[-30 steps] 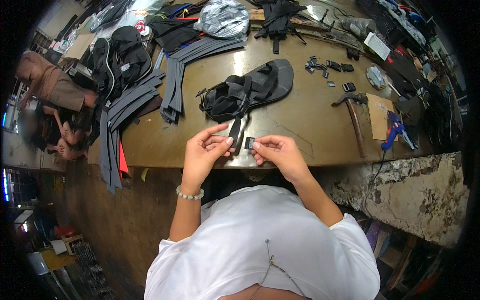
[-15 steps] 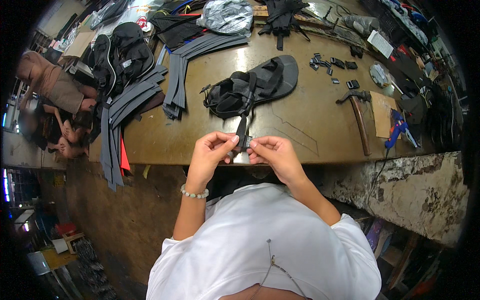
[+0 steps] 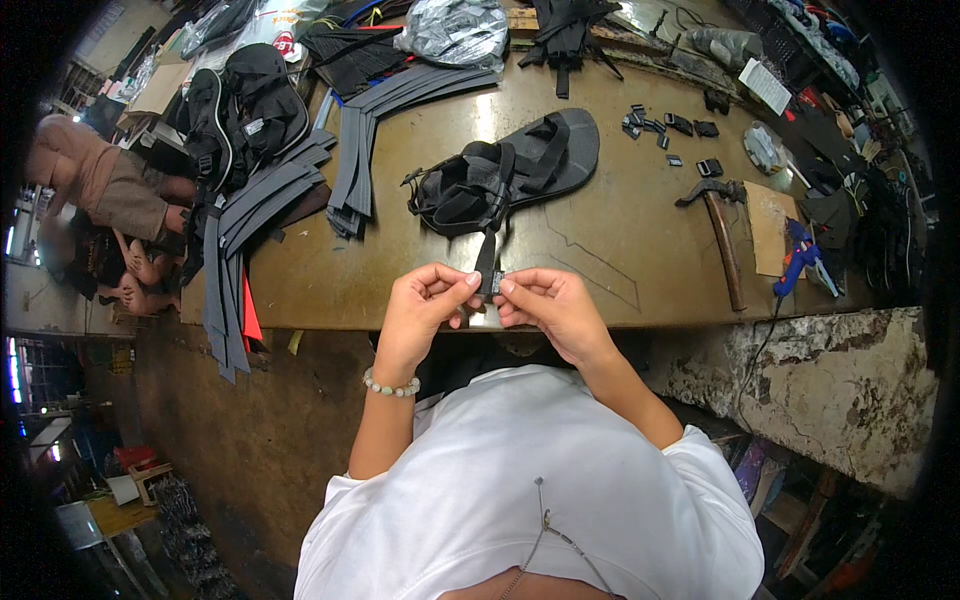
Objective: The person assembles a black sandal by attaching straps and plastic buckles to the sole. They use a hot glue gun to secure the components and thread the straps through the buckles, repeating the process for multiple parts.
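A black strappy sandal (image 3: 540,165) lies on the table, its toe toward the far right. From its near end a black strap (image 3: 487,250) runs toward me to the table's front edge. My left hand (image 3: 432,298) pinches this strap between thumb and fingers. Right beside it, my right hand (image 3: 550,305) grips a small dark tab with pale marks (image 3: 497,283) at the strap, fingertips nearly touching the left ones. Whether that tab is a label or a small buckle part, I cannot make out.
Several small black buckles (image 3: 678,124) are scattered at the right. A hammer (image 3: 724,245) and a blue glue gun (image 3: 797,258) lie nearer. Grey strips (image 3: 350,170) and black sandals (image 3: 262,105) are heaped at the left. Another person (image 3: 120,180) is at the far left.
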A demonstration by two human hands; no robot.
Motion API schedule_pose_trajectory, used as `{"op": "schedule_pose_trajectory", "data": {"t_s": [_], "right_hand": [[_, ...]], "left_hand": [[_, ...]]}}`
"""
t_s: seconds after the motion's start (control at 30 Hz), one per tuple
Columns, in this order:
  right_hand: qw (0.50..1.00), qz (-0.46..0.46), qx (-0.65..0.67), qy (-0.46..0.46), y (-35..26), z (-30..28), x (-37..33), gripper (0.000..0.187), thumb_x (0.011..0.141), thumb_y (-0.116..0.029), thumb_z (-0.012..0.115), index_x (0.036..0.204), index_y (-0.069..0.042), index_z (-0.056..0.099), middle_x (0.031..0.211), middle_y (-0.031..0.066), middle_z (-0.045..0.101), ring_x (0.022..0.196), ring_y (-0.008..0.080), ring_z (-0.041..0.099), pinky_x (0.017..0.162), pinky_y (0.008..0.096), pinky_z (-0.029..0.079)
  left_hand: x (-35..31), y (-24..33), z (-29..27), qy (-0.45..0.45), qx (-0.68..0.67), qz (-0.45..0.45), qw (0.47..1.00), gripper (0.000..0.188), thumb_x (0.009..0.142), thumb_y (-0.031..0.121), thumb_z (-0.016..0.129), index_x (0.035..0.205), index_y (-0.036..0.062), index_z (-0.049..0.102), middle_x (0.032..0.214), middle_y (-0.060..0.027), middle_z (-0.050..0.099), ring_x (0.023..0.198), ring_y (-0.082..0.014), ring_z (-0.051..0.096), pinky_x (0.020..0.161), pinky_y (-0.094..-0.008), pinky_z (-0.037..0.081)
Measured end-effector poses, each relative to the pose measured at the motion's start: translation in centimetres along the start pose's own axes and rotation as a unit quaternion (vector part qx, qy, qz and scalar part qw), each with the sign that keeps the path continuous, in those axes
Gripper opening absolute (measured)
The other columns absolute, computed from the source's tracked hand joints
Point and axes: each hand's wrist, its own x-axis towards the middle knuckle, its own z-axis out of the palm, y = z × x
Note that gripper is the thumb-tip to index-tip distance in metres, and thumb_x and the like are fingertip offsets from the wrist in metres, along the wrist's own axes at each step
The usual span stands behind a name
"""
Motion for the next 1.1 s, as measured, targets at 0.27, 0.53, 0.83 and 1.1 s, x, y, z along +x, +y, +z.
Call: {"op": "schedule_pose_trajectory", "data": {"t_s": [0.27,0.53,0.83,1.1], "right_hand": [[1.0,0.012,0.002,-0.008,-0.2,0.0,0.0,0.023,0.09,-0.014,0.068,0.103,0.005,0.064,0.091,0.0105,0.068,0.074,0.0128,0.066,0.071,0.0244,0.057],[1.0,0.006,0.017,-0.019,-0.1,0.0,0.0,0.02,0.091,-0.013,0.066,0.101,0.004,0.063,0.091,0.0097,0.067,0.075,0.0123,0.066,0.071,0.0244,0.057],[0.999,0.013,0.021,-0.031,-0.2,-0.2,0.0,0.019,0.092,-0.014,0.065,0.101,0.003,0.063,0.091,0.0087,0.066,0.074,0.0126,0.065,0.07,0.0249,0.057],[0.999,0.015,0.029,-0.038,0.0,0.3,1.1,0.017,0.094,-0.016,0.063,0.1,0.0,0.062,0.09,0.0053,0.063,0.075,0.0101,0.061,0.066,0.026,0.055]], "left_hand": [[0.1,0.1,0.0,-0.001,-0.006,-0.01,1.0,0.015,0.09,0.016,0.069,0.089,0.0016,0.065,0.076,-0.0049,0.068,0.058,-0.003,0.053,0.053,-0.0162,0.041],[0.0,0.3,0.2,0.002,0.003,0.001,1.0,0.014,0.088,0.014,0.07,0.089,0.0009,0.065,0.075,-0.0051,0.068,0.059,-0.0031,0.054,0.052,-0.0163,0.041],[0.0,0.4,0.5,0.004,0.007,0.007,1.0,0.013,0.089,0.013,0.07,0.09,0.0012,0.064,0.074,-0.0037,0.067,0.059,-0.0025,0.054,0.052,-0.0156,0.04],[-0.1,0.7,1.1,0.026,0.033,0.005,0.999,0.013,0.089,0.013,0.069,0.092,0.0008,0.064,0.073,-0.0023,0.065,0.059,-0.004,0.055,0.052,-0.0167,0.041]]}}
